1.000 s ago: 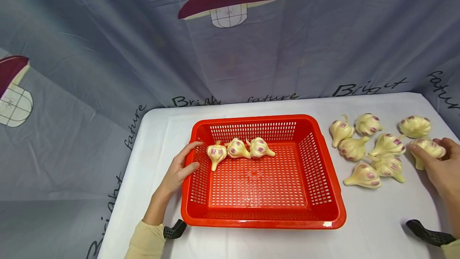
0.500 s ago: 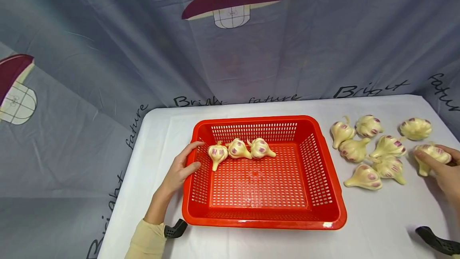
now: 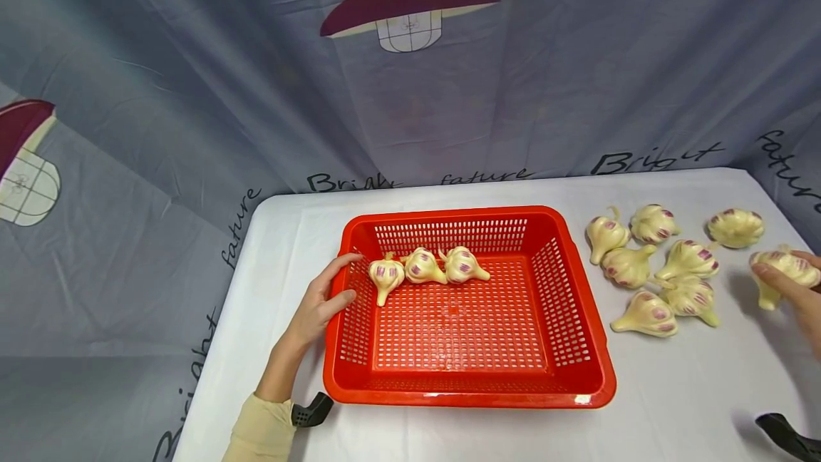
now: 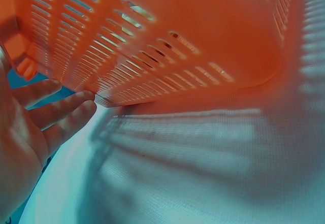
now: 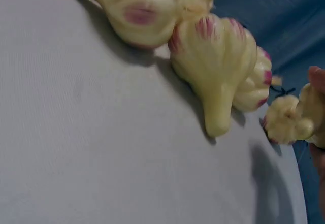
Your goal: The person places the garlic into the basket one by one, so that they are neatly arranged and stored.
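At the right edge of the head view, my right hand pinches a garlic bulb, its stem pointing down, raised off the table. Part of this hand lies outside that view. My left hand holds the left rim of a red perforated plastic basket. In the left wrist view, several fingers touch the basket's outer side. Inside the basket, three garlic bulbs lie in a row near the far left. Several more garlic bulbs lie to the basket's right, left of my right hand.
A white cloth covers the table. Behind it hangs a grey-blue curtain printed with lamps and lettering. Black curved pieces sit by both wrists. One bulb lies near the table's far right corner.
My right hand has moved right and lifted the garlic bulb off the table, away from the other bulbs. The left hand and the basket have stayed in place.
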`<action>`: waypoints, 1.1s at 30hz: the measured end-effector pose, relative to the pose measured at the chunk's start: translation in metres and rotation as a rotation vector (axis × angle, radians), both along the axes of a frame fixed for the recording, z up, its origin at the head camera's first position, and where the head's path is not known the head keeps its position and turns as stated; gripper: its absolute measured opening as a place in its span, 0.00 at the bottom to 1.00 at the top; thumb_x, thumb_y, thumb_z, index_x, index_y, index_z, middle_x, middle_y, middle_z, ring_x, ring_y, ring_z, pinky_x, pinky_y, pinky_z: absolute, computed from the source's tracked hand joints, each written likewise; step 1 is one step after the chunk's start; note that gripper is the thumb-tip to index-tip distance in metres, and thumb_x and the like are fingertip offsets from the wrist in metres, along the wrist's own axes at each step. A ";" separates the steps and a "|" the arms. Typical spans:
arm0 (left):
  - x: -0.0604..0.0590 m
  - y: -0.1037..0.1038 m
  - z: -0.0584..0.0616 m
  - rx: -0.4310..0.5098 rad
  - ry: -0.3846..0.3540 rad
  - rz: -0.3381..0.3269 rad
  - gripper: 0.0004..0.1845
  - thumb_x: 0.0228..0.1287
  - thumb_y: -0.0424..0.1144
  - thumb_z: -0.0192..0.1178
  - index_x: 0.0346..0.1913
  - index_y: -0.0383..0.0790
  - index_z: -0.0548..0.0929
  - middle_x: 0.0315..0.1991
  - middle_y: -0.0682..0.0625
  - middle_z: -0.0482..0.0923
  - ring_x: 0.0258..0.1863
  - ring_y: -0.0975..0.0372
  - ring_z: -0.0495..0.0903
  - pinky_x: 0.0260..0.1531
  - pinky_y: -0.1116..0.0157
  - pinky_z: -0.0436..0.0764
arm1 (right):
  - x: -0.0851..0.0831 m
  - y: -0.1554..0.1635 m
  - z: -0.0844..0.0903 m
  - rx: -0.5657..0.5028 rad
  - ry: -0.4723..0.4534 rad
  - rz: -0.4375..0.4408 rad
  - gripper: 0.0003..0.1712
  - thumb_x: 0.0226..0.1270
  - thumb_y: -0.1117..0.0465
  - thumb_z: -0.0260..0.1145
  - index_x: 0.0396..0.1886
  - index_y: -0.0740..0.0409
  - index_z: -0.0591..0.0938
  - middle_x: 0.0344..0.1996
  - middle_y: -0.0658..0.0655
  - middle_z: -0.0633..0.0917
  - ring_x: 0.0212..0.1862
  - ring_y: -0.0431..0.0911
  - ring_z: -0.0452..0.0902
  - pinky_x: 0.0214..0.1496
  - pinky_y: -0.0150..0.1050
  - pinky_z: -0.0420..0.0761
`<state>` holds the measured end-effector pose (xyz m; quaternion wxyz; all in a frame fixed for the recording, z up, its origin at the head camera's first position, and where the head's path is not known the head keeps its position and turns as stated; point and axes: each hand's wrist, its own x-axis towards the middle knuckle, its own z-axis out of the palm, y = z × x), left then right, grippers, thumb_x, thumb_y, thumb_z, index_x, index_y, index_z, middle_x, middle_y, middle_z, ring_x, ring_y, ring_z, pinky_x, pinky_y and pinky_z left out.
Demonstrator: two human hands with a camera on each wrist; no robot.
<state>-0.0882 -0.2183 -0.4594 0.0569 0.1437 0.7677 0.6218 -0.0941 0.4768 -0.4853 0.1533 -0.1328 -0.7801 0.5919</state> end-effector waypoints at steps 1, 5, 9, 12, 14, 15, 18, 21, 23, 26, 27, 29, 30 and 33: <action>0.000 0.000 0.000 -0.001 0.000 0.001 0.30 0.65 0.32 0.53 0.72 0.43 0.68 0.66 0.33 0.67 0.51 0.36 0.78 0.38 0.56 0.87 | 0.000 -0.003 0.004 0.012 0.001 -0.009 0.25 0.66 0.73 0.65 0.42 0.32 0.78 0.33 0.29 0.80 0.34 0.23 0.73 0.33 0.13 0.69; 0.000 0.000 0.000 -0.003 0.001 0.000 0.30 0.65 0.32 0.53 0.72 0.43 0.68 0.66 0.33 0.67 0.52 0.36 0.78 0.38 0.56 0.87 | -0.002 -0.018 0.021 0.095 0.004 -0.026 0.27 0.65 0.73 0.66 0.43 0.29 0.77 0.36 0.29 0.78 0.36 0.24 0.71 0.32 0.13 0.68; 0.001 -0.001 0.000 -0.002 0.006 0.000 0.30 0.66 0.32 0.53 0.72 0.43 0.68 0.66 0.33 0.67 0.51 0.36 0.77 0.39 0.57 0.87 | -0.004 -0.040 0.041 0.145 0.046 -0.003 0.28 0.65 0.74 0.67 0.47 0.32 0.79 0.38 0.31 0.79 0.37 0.26 0.72 0.33 0.13 0.70; 0.001 -0.001 0.000 0.000 0.008 0.000 0.30 0.66 0.31 0.53 0.72 0.42 0.68 0.66 0.32 0.67 0.51 0.35 0.77 0.39 0.57 0.87 | -0.007 -0.057 0.055 0.132 0.078 0.031 0.29 0.64 0.77 0.67 0.51 0.37 0.81 0.41 0.34 0.79 0.40 0.26 0.74 0.37 0.13 0.73; 0.001 -0.001 0.000 0.001 0.008 -0.001 0.30 0.65 0.31 0.52 0.72 0.42 0.68 0.66 0.32 0.67 0.51 0.35 0.77 0.39 0.57 0.87 | -0.008 -0.067 0.064 0.128 0.078 0.065 0.30 0.63 0.78 0.67 0.54 0.39 0.80 0.44 0.34 0.79 0.43 0.27 0.74 0.41 0.13 0.73; 0.001 -0.001 0.000 0.003 0.007 -0.003 0.30 0.65 0.31 0.52 0.72 0.42 0.68 0.66 0.32 0.67 0.51 0.35 0.77 0.39 0.57 0.87 | -0.008 -0.072 0.068 0.137 0.071 0.079 0.30 0.64 0.77 0.67 0.55 0.39 0.80 0.45 0.34 0.78 0.44 0.27 0.74 0.41 0.13 0.73; 0.001 -0.001 0.000 0.007 0.005 -0.005 0.30 0.66 0.31 0.53 0.72 0.42 0.68 0.66 0.31 0.67 0.51 0.35 0.77 0.38 0.57 0.87 | -0.008 -0.085 0.080 0.190 0.020 0.113 0.29 0.66 0.74 0.67 0.60 0.41 0.78 0.47 0.33 0.76 0.45 0.28 0.71 0.43 0.12 0.71; 0.001 -0.001 0.000 0.006 0.005 -0.005 0.30 0.66 0.31 0.53 0.72 0.42 0.68 0.66 0.31 0.67 0.52 0.35 0.77 0.39 0.57 0.87 | -0.009 -0.098 0.090 0.264 -0.039 0.132 0.30 0.68 0.68 0.69 0.67 0.47 0.76 0.48 0.31 0.74 0.45 0.29 0.69 0.43 0.11 0.70; 0.001 -0.001 -0.001 0.003 0.005 -0.003 0.30 0.66 0.31 0.53 0.72 0.42 0.68 0.66 0.32 0.67 0.52 0.35 0.77 0.39 0.57 0.87 | -0.009 -0.106 0.095 0.299 -0.063 0.155 0.31 0.69 0.65 0.69 0.70 0.49 0.74 0.48 0.31 0.72 0.45 0.29 0.68 0.43 0.11 0.69; 0.000 -0.002 0.000 0.003 0.005 -0.002 0.30 0.66 0.31 0.53 0.72 0.42 0.68 0.66 0.32 0.67 0.51 0.35 0.77 0.39 0.57 0.87 | -0.011 -0.118 0.103 0.337 -0.056 0.199 0.29 0.67 0.64 0.71 0.67 0.46 0.76 0.47 0.33 0.73 0.42 0.31 0.68 0.38 0.12 0.70; 0.000 -0.001 0.000 0.003 0.006 -0.002 0.30 0.66 0.31 0.53 0.72 0.42 0.68 0.66 0.32 0.68 0.51 0.35 0.77 0.39 0.57 0.87 | -0.013 -0.122 0.106 0.333 -0.042 0.221 0.28 0.66 0.65 0.71 0.65 0.46 0.77 0.47 0.33 0.74 0.41 0.32 0.69 0.37 0.13 0.71; 0.000 -0.001 0.000 0.005 0.007 -0.003 0.29 0.66 0.31 0.53 0.71 0.42 0.69 0.66 0.32 0.68 0.51 0.34 0.77 0.39 0.57 0.87 | -0.015 -0.130 0.111 0.336 -0.032 0.258 0.27 0.64 0.66 0.73 0.62 0.46 0.78 0.46 0.34 0.76 0.39 0.33 0.69 0.35 0.15 0.72; 0.000 -0.001 0.000 0.007 0.008 -0.003 0.29 0.66 0.31 0.53 0.71 0.42 0.69 0.65 0.32 0.68 0.51 0.34 0.77 0.38 0.57 0.87 | -0.017 -0.134 0.113 0.337 -0.028 0.279 0.28 0.63 0.66 0.73 0.61 0.46 0.79 0.45 0.34 0.77 0.38 0.33 0.70 0.34 0.16 0.73; 0.000 -0.001 0.000 0.010 0.007 -0.004 0.29 0.66 0.31 0.53 0.71 0.42 0.69 0.65 0.32 0.68 0.51 0.34 0.77 0.39 0.57 0.87 | -0.022 -0.147 0.120 0.350 -0.044 0.344 0.29 0.62 0.66 0.75 0.62 0.50 0.79 0.45 0.34 0.79 0.37 0.33 0.72 0.32 0.19 0.75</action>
